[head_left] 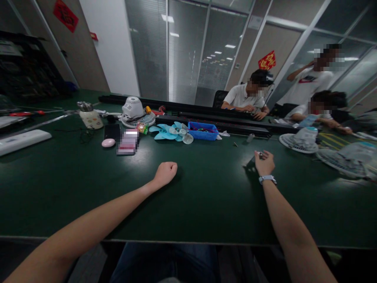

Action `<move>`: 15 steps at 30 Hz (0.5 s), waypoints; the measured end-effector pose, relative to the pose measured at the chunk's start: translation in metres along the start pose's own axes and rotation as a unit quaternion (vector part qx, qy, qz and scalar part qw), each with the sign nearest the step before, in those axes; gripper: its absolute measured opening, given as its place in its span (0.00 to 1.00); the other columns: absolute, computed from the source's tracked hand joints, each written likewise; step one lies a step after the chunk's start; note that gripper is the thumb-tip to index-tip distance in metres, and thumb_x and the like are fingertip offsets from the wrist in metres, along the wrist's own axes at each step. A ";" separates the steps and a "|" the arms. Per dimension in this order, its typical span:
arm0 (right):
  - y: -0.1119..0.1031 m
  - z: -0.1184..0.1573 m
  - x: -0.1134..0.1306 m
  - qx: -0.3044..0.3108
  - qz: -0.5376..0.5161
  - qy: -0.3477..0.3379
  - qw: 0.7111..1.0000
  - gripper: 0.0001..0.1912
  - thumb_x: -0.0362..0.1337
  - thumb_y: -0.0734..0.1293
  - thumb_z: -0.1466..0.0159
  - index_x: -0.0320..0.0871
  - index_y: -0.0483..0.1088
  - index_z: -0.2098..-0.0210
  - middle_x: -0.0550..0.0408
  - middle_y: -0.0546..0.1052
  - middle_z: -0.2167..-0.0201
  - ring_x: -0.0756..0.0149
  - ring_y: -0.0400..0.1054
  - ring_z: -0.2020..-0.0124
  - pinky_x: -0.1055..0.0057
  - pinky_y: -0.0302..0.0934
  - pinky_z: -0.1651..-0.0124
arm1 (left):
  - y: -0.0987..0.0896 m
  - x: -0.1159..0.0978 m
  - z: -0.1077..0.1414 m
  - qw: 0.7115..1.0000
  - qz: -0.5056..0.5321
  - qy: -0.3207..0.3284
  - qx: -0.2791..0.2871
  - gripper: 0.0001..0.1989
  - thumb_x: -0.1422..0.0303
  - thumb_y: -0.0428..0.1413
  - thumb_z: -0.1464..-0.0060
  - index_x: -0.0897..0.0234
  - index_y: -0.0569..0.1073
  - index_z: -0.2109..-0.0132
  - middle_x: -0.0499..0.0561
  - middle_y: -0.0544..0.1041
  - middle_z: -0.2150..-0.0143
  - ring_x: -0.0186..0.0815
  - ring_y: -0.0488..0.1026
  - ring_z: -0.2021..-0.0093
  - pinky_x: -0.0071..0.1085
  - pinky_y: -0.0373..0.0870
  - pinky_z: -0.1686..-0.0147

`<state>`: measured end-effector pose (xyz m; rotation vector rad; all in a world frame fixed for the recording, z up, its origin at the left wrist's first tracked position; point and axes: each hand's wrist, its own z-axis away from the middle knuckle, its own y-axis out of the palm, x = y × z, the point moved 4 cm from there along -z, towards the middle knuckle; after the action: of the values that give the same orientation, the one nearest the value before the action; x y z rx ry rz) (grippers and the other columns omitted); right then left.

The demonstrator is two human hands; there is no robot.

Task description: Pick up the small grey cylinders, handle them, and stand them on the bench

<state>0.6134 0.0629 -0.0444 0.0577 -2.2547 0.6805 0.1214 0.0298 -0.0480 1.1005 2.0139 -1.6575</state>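
- With the dial centred between both hands, I am holding a small shiny thing at 3 o'clock, the fingers of the right hand part-curled around it.
- At 9 o'clock, the left hand is resting on the green table, balled into a fist; whether it is hiding anything, I cannot tell.
- For a sure hold, I should be pinching lightly and avoiding the small grey piece lying at the right hand's 11 o'clock.
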 end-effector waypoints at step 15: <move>0.035 0.125 0.127 0.341 -0.305 -0.013 0.889 0.26 0.42 0.73 0.47 0.40 0.73 0.50 0.46 0.80 0.56 0.59 0.75 0.56 0.58 0.66 0.47 | -0.003 -0.002 0.000 0.999 -0.007 -0.037 -0.020 0.16 0.73 0.43 0.49 0.61 0.53 0.83 0.45 0.56 0.82 0.33 0.58 0.78 0.32 0.49 0.73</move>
<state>0.4322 0.0526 -0.0432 1.0712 -1.7517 1.0655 0.1207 0.0289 -0.0449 0.9986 2.0022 -1.6335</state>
